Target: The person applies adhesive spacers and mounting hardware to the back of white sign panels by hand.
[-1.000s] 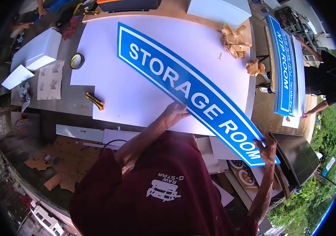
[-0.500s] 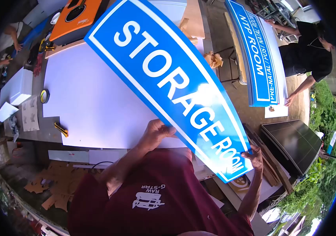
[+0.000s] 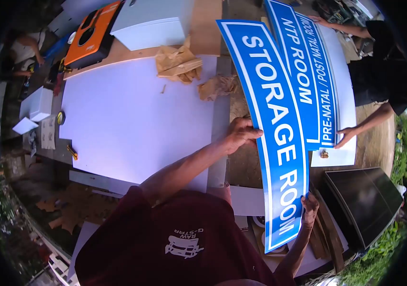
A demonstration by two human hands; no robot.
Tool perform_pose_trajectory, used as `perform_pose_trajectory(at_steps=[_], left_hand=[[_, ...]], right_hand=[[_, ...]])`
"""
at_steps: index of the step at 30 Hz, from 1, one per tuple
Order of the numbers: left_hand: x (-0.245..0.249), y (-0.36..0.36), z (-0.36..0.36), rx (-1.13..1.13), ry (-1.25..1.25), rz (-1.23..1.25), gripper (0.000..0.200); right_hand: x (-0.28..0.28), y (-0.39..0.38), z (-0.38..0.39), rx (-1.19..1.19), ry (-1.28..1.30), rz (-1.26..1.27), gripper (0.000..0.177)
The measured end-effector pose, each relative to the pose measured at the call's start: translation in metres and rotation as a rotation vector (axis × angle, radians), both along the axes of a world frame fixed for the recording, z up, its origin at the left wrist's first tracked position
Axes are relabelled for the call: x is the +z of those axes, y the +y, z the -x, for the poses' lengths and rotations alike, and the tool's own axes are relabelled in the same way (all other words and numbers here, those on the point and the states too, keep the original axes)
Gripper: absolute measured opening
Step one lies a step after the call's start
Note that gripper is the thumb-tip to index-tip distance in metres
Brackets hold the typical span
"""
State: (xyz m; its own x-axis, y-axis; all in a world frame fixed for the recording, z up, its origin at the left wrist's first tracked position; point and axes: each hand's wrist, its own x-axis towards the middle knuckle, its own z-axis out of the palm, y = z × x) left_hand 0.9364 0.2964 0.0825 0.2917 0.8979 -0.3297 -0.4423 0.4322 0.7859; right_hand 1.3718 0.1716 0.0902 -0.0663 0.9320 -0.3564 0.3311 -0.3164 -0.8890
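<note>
A long blue sign (image 3: pixel 271 114) with white "STORAGE ROOM" lettering and a white border is held up in front of me, tilted and slightly bowed. My left hand (image 3: pixel 242 135) grips its left edge near the middle, thumb on the printed face. Lower down, my right hand (image 3: pixel 310 208) is closed on the right edge near the bottom end. Behind the sign's upper part lies a blue "NTP ROOM" sign (image 3: pixel 312 121), which it partly covers. Beside that is a "PRE-NATAL / POST NATAL ROOM" sign (image 3: pixel 326 90). Most fingers of both hands are hidden behind the held sign.
A person in black (image 3: pixel 380 71) has both hands at the far sign stack. On the left stands a table with a large white sheet (image 3: pixel 137 119), crumpled brown paper (image 3: pixel 177 62), a yellow cutter (image 3: pixel 72 152) and a tape roll (image 3: pixel 61 118). A dark panel (image 3: pixel 363 205) leans at right.
The storage room sign has moved right, away from over the white sheet, and turned more upright toward the other signs. Both my hands moved with it, and the crumpled paper came into fuller view.
</note>
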Motion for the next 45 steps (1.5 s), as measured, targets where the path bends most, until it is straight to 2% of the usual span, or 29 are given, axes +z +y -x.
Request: perform_pose_trajectory(at_steps=[1, 2, 3, 5, 9, 10, 14, 15, 18, 22, 24, 26, 27, 30, 34, 36, 37, 38, 40, 42, 43, 44, 45], left_hand=[[0.005, 0.011, -0.002, -0.044, 0.017, -0.003, 0.032], [0.010, 0.022, -0.005, -0.058, 0.034, -0.004, 0.032], [0.007, 0.035, -0.011, -0.069, 0.036, -0.006, 0.031], [0.008, 0.066, -0.025, -0.080, 0.029, 0.023, 0.030], [-0.002, 0.140, -0.048, 0.016, -0.127, 0.099, 0.032], [-0.007, 0.162, -0.049, -0.012, -0.200, 0.098, 0.034], [-0.033, 0.237, -0.058, 0.028, -0.241, 0.112, 0.032], [-0.040, 0.255, -0.058, 0.042, -0.244, 0.108, 0.031], [-0.052, 0.316, -0.053, 0.088, -0.279, 0.112, 0.029], [-0.046, 0.367, -0.054, 0.198, -0.142, 0.234, 0.030], [-0.057, 0.393, -0.049, 0.166, -0.097, 0.144, 0.038], [-0.072, 0.414, -0.044, 0.163, -0.045, 0.066, 0.043], [-0.076, 0.418, -0.042, 0.130, -0.031, 0.014, 0.049], [-0.084, 0.430, -0.049, 0.143, 0.078, 0.033, 0.052], [-0.084, 0.422, -0.057, 0.154, 0.201, 0.042, 0.079], [-0.106, 0.431, -0.056, 0.213, 0.221, 0.041, 0.084], [-0.110, 0.435, -0.057, 0.212, 0.379, 0.023, 0.095], [-0.114, 0.439, -0.057, 0.182, 0.426, 0.021, 0.098], [-0.108, 0.433, -0.068, 0.247, 0.610, -0.030, 0.087], [-0.090, 0.417, -0.072, 0.210, 0.701, -0.079, 0.077], [-0.086, 0.414, -0.077, 0.189, 0.742, -0.110, 0.073], [-0.111, 0.424, -0.080, 0.263, 0.926, -0.156, 0.062], [-0.105, 0.422, -0.079, 0.196, 0.994, -0.238, 0.063]], right_hand=[[-0.009, 0.001, -0.011, -0.045, -0.018, -0.024, 0.030], [0.021, 0.013, 0.019, -0.123, -0.055, -0.029, 0.038], [0.022, 0.018, 0.021, -0.160, -0.025, -0.088, 0.041], [0.031, 0.034, 0.009, -0.209, 0.038, -0.023, 0.043], [0.034, 0.092, 0.007, -0.276, 0.090, -0.016, 0.043], [0.030, 0.112, 0.005, -0.276, 0.082, -0.033, 0.042], [0.006, 0.190, 0.000, -0.273, 0.035, -0.103, 0.042], [0.003, 0.208, 0.003, -0.289, 0.088, -0.064, 0.042], [-0.050, 0.277, -0.005, -0.321, 0.025, -0.134, 0.046], [-0.040, 0.328, 0.036, -0.344, 0.118, -0.105, 0.049], [-0.065, 0.358, 0.038, -0.349, 0.102, -0.166, 0.051], [-0.044, 0.376, 0.061, -0.366, -0.007, -0.166, 0.053], [-0.059, 0.389, 0.057, -0.333, 0.076, -0.172, 0.054], [-0.080, 0.405, 0.053, -0.229, 0.048, -0.195, 0.053], [-0.085, 0.407, 0.054, -0.290, -0.127, -0.165, 0.053], [-0.080, 0.407, 0.053, -0.240, -0.364, -0.096, 0.056], [-0.093, 0.408, 0.049, -0.261, -0.477, -0.172, 0.057], [-0.106, 0.409, 0.048, -0.275, -0.591, -0.243, 0.058], [-0.105, 0.411, 0.050, -0.212, -0.712, -0.188, 0.061], [-0.105, 0.410, 0.052, -0.202, -0.697, -0.142, 0.057], [-0.096, 0.404, 0.059, -0.174, -0.817, -0.173, 0.055], [-0.085, 0.397, 0.063, -0.146, -0.938, -0.206, 0.052], [-0.080, 0.393, 0.060, -0.138, -0.965, -0.201, 0.048]])
